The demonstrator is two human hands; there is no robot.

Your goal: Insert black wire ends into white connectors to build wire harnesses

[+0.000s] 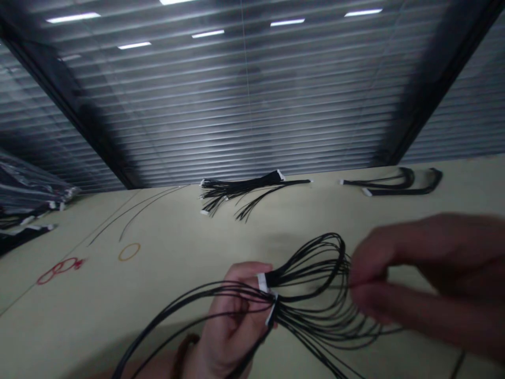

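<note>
My left hand (pixel 240 321) is closed around a black wire harness (pixel 315 271) near its white connectors (pixel 263 282). From these connectors, many thin black wires loop out to the right, and others curve down to the lower left. At the right, my right hand (pixel 426 289) is slightly blurred, with its thumb and forefinger pinched together beside the wire loops. What lies between those fingertips, if anything, I cannot make out. Some wires pass behind the fingers and are hidden there.
On the pale table (pixel 169 284), a bundle of black harnesses (pixel 244 184) lies at the back, with bent cables (pixel 402 184) to its right. Leftward are a yellow rubber band (pixel 129 251), red bands (pixel 59 270) and plastic-wrapped cables (pixel 27 210). Blinds (pixel 236 105) stand behind.
</note>
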